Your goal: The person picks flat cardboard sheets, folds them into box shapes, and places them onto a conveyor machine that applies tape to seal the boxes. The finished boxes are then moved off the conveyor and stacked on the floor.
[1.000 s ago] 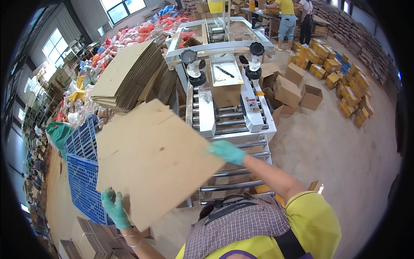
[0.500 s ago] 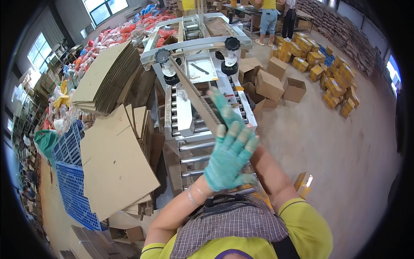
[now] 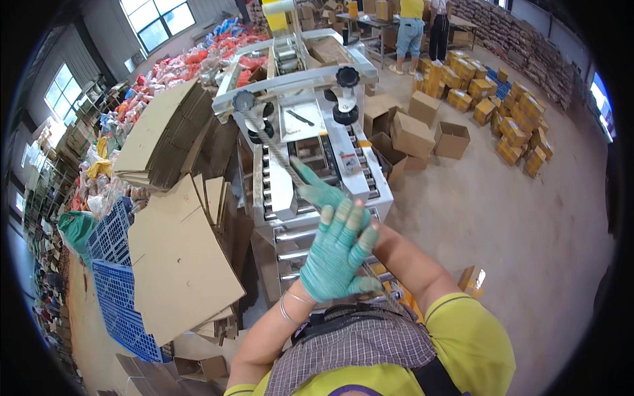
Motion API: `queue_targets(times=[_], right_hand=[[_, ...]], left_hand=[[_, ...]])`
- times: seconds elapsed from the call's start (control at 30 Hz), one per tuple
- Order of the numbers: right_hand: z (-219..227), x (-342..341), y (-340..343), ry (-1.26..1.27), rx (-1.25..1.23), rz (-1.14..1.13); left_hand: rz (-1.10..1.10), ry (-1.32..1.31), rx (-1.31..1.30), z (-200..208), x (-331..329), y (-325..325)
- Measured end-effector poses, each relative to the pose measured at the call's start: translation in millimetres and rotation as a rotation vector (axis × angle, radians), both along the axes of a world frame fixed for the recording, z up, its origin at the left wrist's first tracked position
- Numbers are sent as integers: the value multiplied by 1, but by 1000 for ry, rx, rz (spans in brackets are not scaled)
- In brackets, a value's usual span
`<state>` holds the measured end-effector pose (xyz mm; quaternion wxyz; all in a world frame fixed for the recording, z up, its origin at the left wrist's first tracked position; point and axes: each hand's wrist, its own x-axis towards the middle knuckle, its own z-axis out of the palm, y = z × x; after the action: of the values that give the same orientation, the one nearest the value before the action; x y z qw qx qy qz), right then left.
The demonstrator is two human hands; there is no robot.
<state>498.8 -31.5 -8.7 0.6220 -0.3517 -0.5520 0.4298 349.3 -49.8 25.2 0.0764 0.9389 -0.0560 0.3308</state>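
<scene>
Teal knit-gloved L hand (image 3: 335, 263), fingers nearly tog., & teal knit-gloved R hand (image 3: 323, 194) (can't tell if either's clamped) prob. steady edge-on brown cardboard sheet (image 3: 280, 157) over near end of steel-roller conveyor (image 3: 293, 235).

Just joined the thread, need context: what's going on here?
A person has the gloved left hand and right hand at a cardboard sheet, seen nearly edge-on over a roller conveyor. The exact grip is hard to tell. More flat cardboard lies left; an open carton stands right.
</scene>
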Motion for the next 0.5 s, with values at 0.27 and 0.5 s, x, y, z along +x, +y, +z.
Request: queue_targets(times=[0.27, 0.5], right_hand=[[20, 28, 30, -244, -15, -295], [53, 91, 19, -973, 221, -836]], left_hand=[[212, 72, 17, 0, -23, 13], [571, 372, 44, 43, -98, -3]])
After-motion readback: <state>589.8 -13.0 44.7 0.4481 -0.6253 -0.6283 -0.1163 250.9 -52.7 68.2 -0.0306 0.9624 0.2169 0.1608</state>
